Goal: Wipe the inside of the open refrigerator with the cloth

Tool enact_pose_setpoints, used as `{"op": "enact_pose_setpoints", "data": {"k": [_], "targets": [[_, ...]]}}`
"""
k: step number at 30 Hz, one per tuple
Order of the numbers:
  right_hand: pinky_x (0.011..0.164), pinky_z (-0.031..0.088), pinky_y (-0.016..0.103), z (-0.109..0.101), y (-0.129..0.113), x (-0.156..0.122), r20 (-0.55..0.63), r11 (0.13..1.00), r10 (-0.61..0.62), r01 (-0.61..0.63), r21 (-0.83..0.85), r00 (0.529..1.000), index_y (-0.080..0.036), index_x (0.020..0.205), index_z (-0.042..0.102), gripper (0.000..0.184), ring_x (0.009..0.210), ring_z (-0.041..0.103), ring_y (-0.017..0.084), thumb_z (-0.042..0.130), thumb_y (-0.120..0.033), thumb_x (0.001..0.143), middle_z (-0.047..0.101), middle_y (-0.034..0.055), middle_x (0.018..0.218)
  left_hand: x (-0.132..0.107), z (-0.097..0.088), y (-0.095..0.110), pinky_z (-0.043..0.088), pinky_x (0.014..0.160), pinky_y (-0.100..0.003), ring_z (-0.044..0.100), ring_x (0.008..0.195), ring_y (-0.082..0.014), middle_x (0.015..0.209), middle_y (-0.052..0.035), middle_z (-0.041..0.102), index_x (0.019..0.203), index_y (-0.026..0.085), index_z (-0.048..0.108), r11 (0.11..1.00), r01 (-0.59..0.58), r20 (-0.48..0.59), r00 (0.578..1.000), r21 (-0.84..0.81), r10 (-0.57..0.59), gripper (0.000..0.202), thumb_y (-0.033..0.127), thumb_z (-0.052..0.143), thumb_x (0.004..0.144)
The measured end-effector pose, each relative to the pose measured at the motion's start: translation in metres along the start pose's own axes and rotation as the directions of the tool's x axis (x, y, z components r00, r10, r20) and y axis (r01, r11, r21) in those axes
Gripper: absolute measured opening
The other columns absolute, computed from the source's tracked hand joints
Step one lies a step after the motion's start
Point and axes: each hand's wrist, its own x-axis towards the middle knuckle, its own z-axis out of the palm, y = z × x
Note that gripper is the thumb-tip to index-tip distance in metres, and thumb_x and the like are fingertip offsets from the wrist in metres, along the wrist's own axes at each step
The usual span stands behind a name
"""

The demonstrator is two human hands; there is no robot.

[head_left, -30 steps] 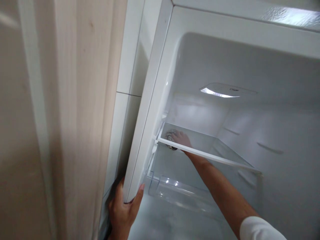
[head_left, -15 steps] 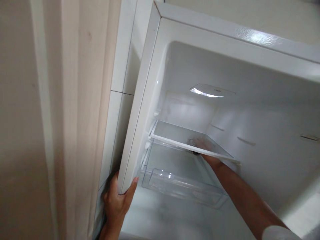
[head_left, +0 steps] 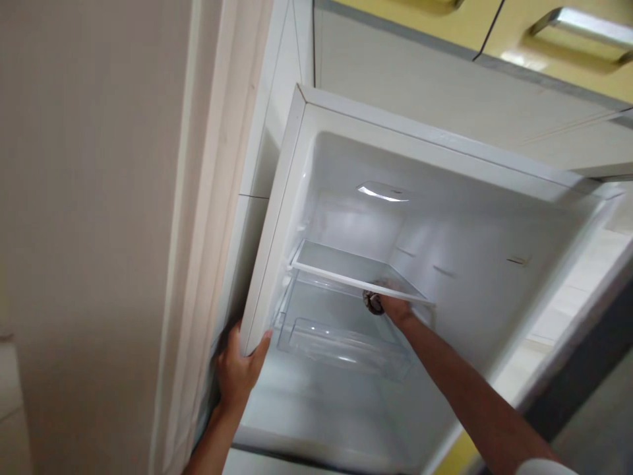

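Observation:
An open white fridge compartment (head_left: 445,218) fills the middle of the head view. My left hand (head_left: 239,371) is wrapped round the fridge's left front edge low down. My right hand (head_left: 390,305) reaches inside and is closed on a small greyish scrubbing pad (head_left: 372,301), pressed under the front edge of the glass shelf (head_left: 346,270) towards its right end. A clear plastic drawer (head_left: 341,340) sits below the shelf. My right arm crosses the compartment from the lower right.
A pale wooden door frame (head_left: 198,198) and wall stand at the left, close to the fridge. Yellow cabinets (head_left: 544,33) with metal handles hang above. The interior lamp (head_left: 383,192) glows on the back wall. Tiled wall (head_left: 267,165) shows between frame and fridge.
My right hand with the pad has slid from the shelf's left end to its right end. The view has pulled back and tilted up, showing the cabinets. My left hand keeps its grip.

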Motion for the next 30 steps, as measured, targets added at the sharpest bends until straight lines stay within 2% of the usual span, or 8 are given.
{"op": "enact_pose_setpoints", "data": {"k": [3,6,10,17,20,23,26,30], "targets": [[0.098,0.049,0.046,-0.011,0.0,-0.016,-0.006,0.992,0.058,-0.058,-0.111,0.998,-0.016,0.126,0.064,0.032,0.121,0.058,0.031,0.053,-0.029,0.099,0.062,0.0165,0.131,0.0,-0.002,0.002,0.06,0.074,-0.04,0.077,0.09,-0.0342,0.099,-0.0161,0.078,0.118,0.017,0.067,0.999,0.041,0.048,0.998,-0.023,-0.04,0.065,0.072,0.062,0.083],[0.1,0.051,0.046,-0.025,-0.002,-0.031,0.018,0.981,0.053,-0.048,-0.188,0.998,-0.017,0.122,0.064,0.031,0.116,0.061,0.024,0.058,-0.037,0.1,0.065,0.0086,0.124,0.001,-0.005,0.006,0.06,0.079,-0.042,0.076,0.097,-0.0354,0.105,-0.0166,0.078,0.122,0.018,0.065,0.995,0.085,0.109,0.991,-0.047,-0.08,0.063,0.067,0.065,0.083],[0.097,0.054,0.045,-0.043,-0.008,-0.05,0.058,0.971,0.03,-0.016,-0.238,0.998,-0.016,0.12,0.065,0.032,0.11,0.065,0.022,0.061,-0.04,0.099,0.067,0.0086,0.12,0.003,-0.01,0.01,0.058,0.081,-0.041,0.075,0.1,-0.0348,0.107,-0.0152,0.077,0.121,0.02,0.064,0.988,0.138,0.183,0.975,-0.07,-0.123,0.057,0.061,0.067,0.082],[0.1,0.048,0.043,-0.063,-0.03,-0.072,0.156,0.969,-0.161,0.186,-0.164,0.975,-0.017,0.118,0.07,0.027,0.115,0.063,0.026,0.057,-0.026,0.097,0.068,0.0144,0.123,0.005,-0.016,0.017,0.057,0.085,-0.041,0.073,0.105,-0.0343,0.111,-0.0159,0.076,0.119,0.019,0.064,0.976,0.172,0.227,0.964,-0.131,-0.139,0.053,0.056,0.069,0.082],[0.102,0.043,0.042,-0.062,-0.043,-0.069,0.188,0.97,-0.198,0.219,-0.1,0.962,-0.019,0.111,0.075,0.026,0.119,0.061,0.03,0.061,-0.025,0.089,0.068,0.0182,0.121,0.005,-0.018,0.019,0.058,0.086,-0.042,0.073,0.105,-0.0342,0.11,-0.0158,0.077,0.12,0.018,0.064,0.967,0.193,0.232,0.961,-0.167,-0.152,0.053,0.055,0.07,0.081],[0.092,0.048,0.041,-0.056,-0.056,-0.058,0.227,0.979,-0.195,0.201,-0.005,0.954,-0.022,0.111,0.075,0.036,0.116,0.061,0.032,0.07,-0.04,0.08,0.067,0.0162,0.119,0.004,-0.019,0.02,0.059,0.085,-0.042,0.074,0.103,-0.033,0.108,-0.015,0.077,0.122,0.018,0.064,0.96,0.209,0.235,0.958,-0.186,-0.163,0.055,0.055,0.07,0.082],[0.081,0.049,0.033,-0.047,-0.069,-0.042,0.251,0.974,-0.218,0.194,0.116,0.943,-0.022,0.109,0.074,0.042,0.109,0.063,0.028,0.073,-0.049,0.076,0.067,0.0124,0.117,0.003,-0.019,0.02,0.059,0.087,-0.044,0.074,0.104,-0.0332,0.109,-0.0147,0.077,0.121,0.018,0.065,0.959,0.203,0.225,0.962,-0.198,-0.157,0.055,0.057,0.069,0.082],[0.079,0.047,0.026,-0.039,-0.097,-0.022,0.236,0.929,-0.318,0.252,0.271,0.918,-0.018,0.109,0.071,0.04,0.099,0.064,0.021,0.073,-0.044,0.079,0.067,0.0097,0.115,0.001,-0.018,0.019,0.059,0.09,-0.047,0.073,0.107,-0.0345,0.112,-0.0154,0.076,0.121,0.018,0.065,0.947,0.225,0.224,0.959,-0.23,-0.174,0.059,0.062,0.068,0.082]]}}
